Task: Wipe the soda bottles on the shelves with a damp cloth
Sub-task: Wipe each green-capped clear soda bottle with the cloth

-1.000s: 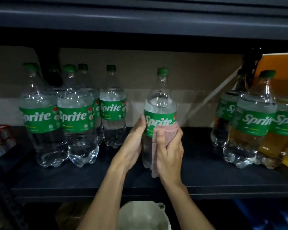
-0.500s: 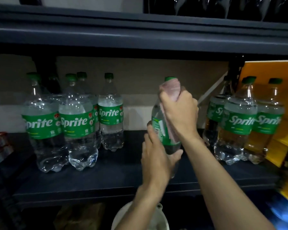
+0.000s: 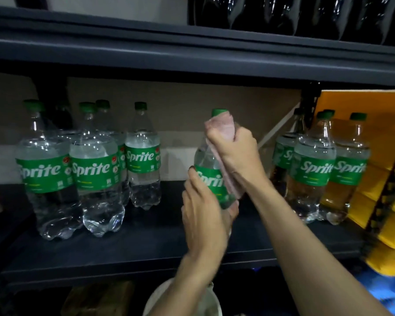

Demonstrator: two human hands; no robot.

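Rotated label-forward, the cap-up bottle [image 3: 209,179] is held low by left hand [image 3: 203,215], right hand [image 3: 237,151] clamping cloth [image 3: 220,124] round its neck.

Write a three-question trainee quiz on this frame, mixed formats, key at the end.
1. True or false: the left hand holds the pink cloth.
2. Where does the right hand grip the cloth against the held Sprite bottle? A) at the neck, just below the cap; B) at the base; C) nowhere, it is clear of the bottle.
3. Fill in: the held bottle's cap is ____ in colour.

Key: 1 false: the right hand grips the cloth, and the left hand grips the bottle's lower body. 2 A. 3 green.
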